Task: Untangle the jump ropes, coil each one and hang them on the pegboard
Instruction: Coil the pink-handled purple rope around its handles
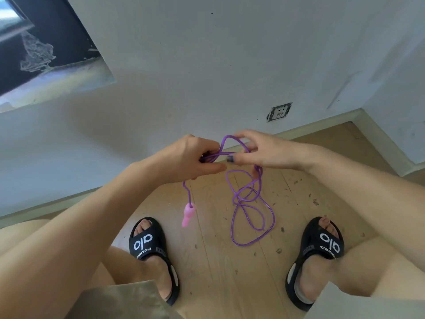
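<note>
A purple jump rope [247, 203] hangs in tangled loops between my two hands and reaches down toward the wooden floor. My left hand [195, 157] grips a bundle of its strands in a closed fist. My right hand [259, 150] pinches a raised loop of the same rope between thumb and fingers. A pink handle [189, 214] dangles on a short length of rope below my left hand. The other handle is hidden. No pegboard is in view.
My feet in black sandals [151, 249] [322, 247] stand apart on the wooden floor [218, 261], which is littered with small debris. A white wall with a power socket [279, 111] is ahead. A dark panel [46, 42] sits at upper left.
</note>
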